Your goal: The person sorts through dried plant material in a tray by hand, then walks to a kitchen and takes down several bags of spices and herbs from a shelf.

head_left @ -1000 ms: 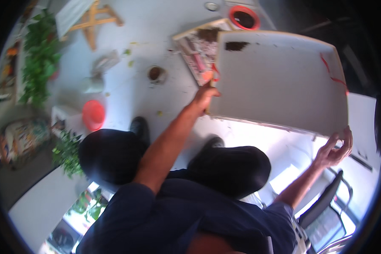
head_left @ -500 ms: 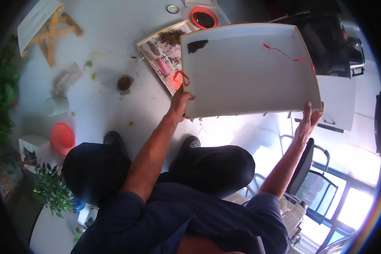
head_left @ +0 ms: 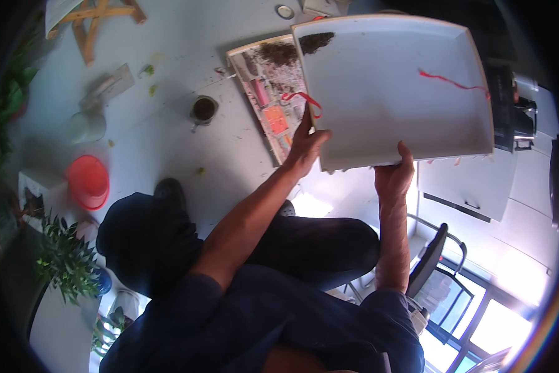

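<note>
Tilting white tray [head_left: 391, 93], soil corner [head_left: 317, 42] far-left

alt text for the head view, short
Seen from above, a seated person's left hand and right hand hold a white tray by its near edge, dark soil heaped in its far corner above a magazine on the floor.

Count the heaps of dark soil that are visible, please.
2. One heap of dark soil lies in the far left corner of the shallow white rectangular tray. The other lies on the colourful printed paper beside it. More may be hidden beneath the tray.
</note>
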